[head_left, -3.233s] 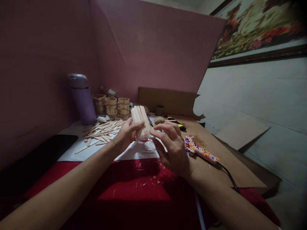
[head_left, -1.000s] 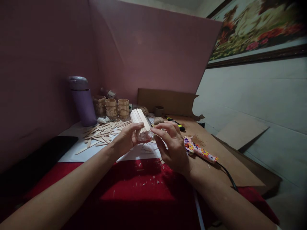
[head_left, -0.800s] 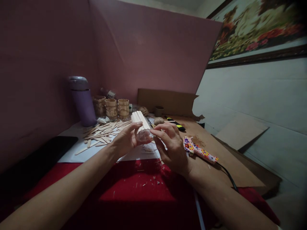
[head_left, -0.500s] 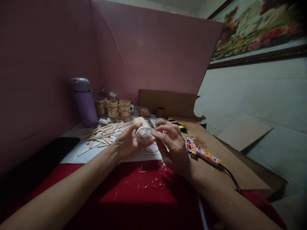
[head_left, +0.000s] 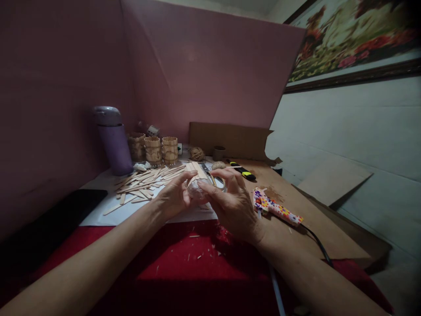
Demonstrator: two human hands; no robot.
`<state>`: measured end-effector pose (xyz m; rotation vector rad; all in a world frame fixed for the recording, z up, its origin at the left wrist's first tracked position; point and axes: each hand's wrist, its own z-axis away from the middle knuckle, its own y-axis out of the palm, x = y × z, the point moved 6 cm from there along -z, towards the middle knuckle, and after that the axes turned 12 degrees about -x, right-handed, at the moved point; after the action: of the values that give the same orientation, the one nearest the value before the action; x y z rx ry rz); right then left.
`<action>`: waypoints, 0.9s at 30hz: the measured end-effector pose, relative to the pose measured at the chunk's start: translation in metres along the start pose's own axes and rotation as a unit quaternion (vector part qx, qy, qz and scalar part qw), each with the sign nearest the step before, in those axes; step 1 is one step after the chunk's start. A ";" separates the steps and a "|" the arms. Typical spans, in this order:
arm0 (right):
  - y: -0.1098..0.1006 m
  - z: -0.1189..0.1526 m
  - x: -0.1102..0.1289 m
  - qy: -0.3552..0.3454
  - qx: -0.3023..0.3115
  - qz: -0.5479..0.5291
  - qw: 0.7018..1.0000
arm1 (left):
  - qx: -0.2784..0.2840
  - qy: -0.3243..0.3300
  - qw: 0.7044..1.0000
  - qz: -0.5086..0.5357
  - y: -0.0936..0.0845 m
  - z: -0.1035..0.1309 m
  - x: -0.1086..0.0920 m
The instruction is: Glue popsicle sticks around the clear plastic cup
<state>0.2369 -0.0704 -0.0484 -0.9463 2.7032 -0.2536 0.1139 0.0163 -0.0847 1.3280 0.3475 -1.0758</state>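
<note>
Between my hands is a clear plastic cup [head_left: 194,189], tilted with its rounded base towards me and flat wooden craft sticks [head_left: 194,168] along its upper side. My left hand [head_left: 176,193] is closed round the cup's left side, thumb on the sticks. The fingers of my right hand [head_left: 232,204] bend in from the right, its thumb side pressed against the cup near the base. Just behind the right fingers lie scissors [head_left: 212,179], partly hidden. Loose craft sticks [head_left: 141,184] are heaped on white paper to the left of the cup.
A floral glue gun [head_left: 276,208] with a black cord lies on cardboard [head_left: 315,228] at right. Behind are a utility knife [head_left: 242,171], a twine ball [head_left: 197,153], a small brown pot [head_left: 219,152], stick-covered cups [head_left: 170,151] and a purple bottle [head_left: 115,147]. Scraps dot the red cloth [head_left: 177,259].
My right hand has shifted slightly left, and its thumb side now lies further over the cup. More of the scissors shows behind the fingers. My left hand keeps its hold.
</note>
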 end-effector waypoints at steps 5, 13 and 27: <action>0.001 0.001 -0.001 0.001 0.000 0.016 1.000 | 0.021 0.005 1.000 -0.013 0.000 -0.001 0.001; -0.003 -0.002 0.000 -0.003 -0.010 -0.004 1.000 | -0.005 0.009 1.000 -0.013 0.000 0.001 0.001; -0.001 0.002 -0.002 -0.034 -0.004 0.038 0.999 | 0.035 -0.027 0.999 -0.003 -0.002 -0.003 0.006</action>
<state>0.2393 -0.0699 -0.0493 -0.8359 2.6740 -0.1908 0.1168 0.0162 -0.0913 1.3588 0.2759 -1.1354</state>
